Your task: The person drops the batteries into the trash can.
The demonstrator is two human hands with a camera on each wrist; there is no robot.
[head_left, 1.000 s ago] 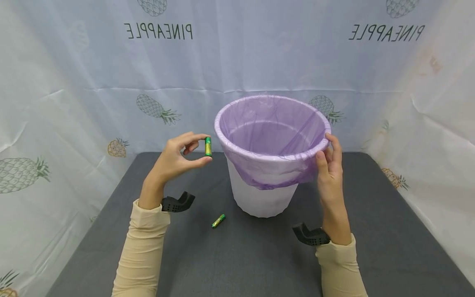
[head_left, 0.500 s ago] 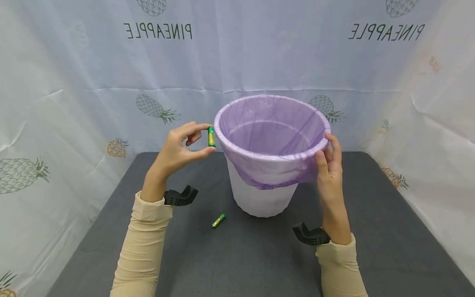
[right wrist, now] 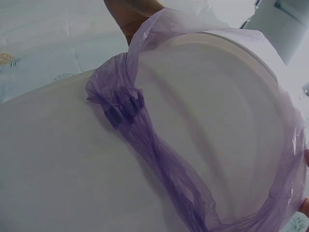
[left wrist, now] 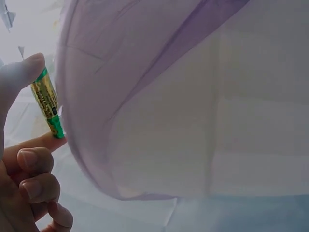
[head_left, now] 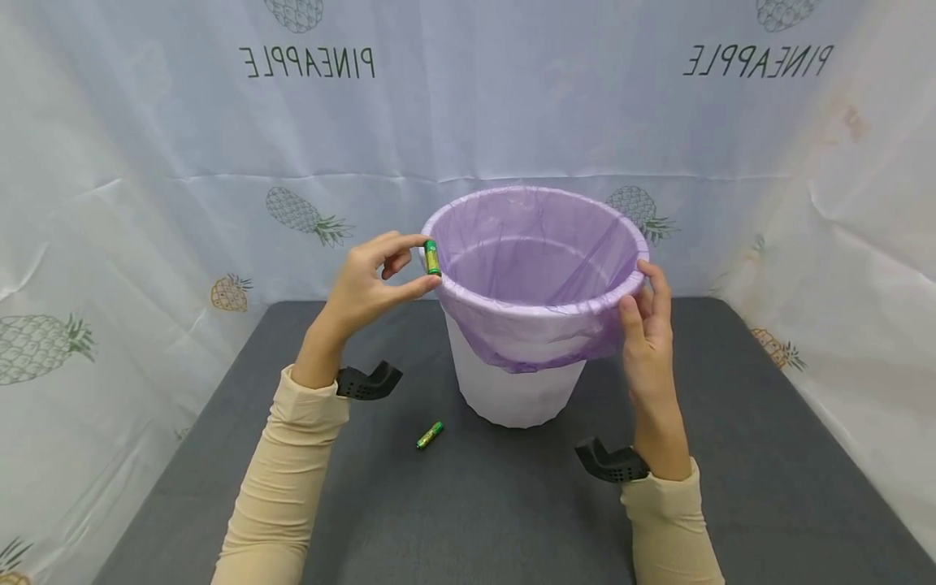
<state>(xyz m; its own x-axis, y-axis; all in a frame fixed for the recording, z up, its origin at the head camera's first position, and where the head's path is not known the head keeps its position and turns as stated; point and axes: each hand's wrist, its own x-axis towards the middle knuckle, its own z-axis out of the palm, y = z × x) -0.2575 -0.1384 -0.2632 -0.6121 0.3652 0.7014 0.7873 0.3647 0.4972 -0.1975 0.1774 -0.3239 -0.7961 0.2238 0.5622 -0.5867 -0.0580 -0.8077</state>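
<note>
My left hand [head_left: 366, 284] pinches a green-and-gold battery [head_left: 431, 257] by its two ends, between thumb and index finger. That battery stands nearly upright and overlaps the left rim of the bin in the head view; the left wrist view shows the pinched battery [left wrist: 47, 102] right beside the purple liner [left wrist: 91, 87]. A white bin [head_left: 512, 398] has this translucent purple bag folded over its rim. On the bin's right side, my right hand [head_left: 649, 333] grips the rim, thumb outside on the liner. Another green battery [head_left: 430, 435] lies on the table in front of the bin.
A dark grey cloth covers the table [head_left: 475, 520]. Behind and on both sides hangs a white pineapple-print curtain [head_left: 409, 122]. Black mounts [head_left: 369, 382] sit on both wrists. Bunched purple liner [right wrist: 154, 150] hangs over the bin's outside in the right wrist view.
My left hand has moved up and to the right with the battery, from beside the bin to its left rim. The right hand, bin and table battery stay in place.
</note>
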